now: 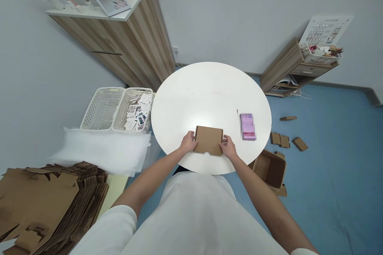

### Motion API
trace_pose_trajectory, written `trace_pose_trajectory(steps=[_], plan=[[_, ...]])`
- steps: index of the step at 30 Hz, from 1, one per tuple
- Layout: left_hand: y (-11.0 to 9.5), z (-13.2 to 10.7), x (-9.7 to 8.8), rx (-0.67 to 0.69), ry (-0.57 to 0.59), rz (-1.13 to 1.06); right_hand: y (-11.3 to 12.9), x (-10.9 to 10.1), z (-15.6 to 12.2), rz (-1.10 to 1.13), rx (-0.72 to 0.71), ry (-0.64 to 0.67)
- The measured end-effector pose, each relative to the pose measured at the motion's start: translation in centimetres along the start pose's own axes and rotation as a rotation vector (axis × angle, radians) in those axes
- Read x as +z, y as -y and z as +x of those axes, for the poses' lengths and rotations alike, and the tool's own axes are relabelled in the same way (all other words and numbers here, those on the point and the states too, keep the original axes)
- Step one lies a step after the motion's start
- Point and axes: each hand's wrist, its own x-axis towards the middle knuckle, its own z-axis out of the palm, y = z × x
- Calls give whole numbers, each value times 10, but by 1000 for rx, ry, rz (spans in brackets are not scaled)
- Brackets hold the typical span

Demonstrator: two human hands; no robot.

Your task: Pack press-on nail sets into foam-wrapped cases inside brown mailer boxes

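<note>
both hands clamp a small closed cardboard box [208, 140] at the near edge of the round white table [209, 91]: left hand [189, 142] pressed on its left side, right hand [229, 146] on its right, fingers curled against the edges. looks like the squaring-up or pressing-shut stage to me. moving it on would want even squeeze from both sides. right of the box lies a pink packet [247, 126], left of it and off the table two white baskets [119, 107].
</note>
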Motion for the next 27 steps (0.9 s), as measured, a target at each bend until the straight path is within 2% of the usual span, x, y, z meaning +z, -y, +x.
trace_pose_trajectory(steps=[6,13,20,24,27], plan=[[0,-17,-8,107,-95,36,-3,-3,-16,-78,-138,-43],[1,-35,-6,235,38,-39,-15,-3,-32,-139,-270,78],[2,-36,-2,343,49,-68,-18,0,-31,-41,-298,191],[-5,-34,-15,377,91,-36,-3,-19,-28,18,-297,281],[-18,-30,-33,396,160,7,22,-44,-26,67,-293,437]])
